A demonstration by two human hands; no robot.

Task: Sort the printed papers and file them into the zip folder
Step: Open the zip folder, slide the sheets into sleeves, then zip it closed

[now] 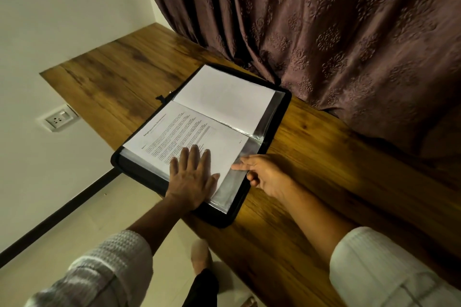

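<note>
A black zip folder [264, 167] lies open on the wooden table [311, 169], its clear plastic sleeves showing along the right side. A printed paper [179, 132] with text fills the near half; a blank-looking white sheet [224, 95] fills the far half. My left hand [192, 177] presses flat on the printed paper, fingers straight. My right hand [262, 174] is at the sleeve's [229, 187] right edge, index finger on the plastic and the other fingers curled; whether it pinches the sleeve is unclear.
A brown embossed curtain [336, 32] hangs behind the folder and drapes onto the table. A white wall with a socket plate [58, 118] is at the left. Tiled floor [99, 212] and my foot [200, 257] show below the table's edge.
</note>
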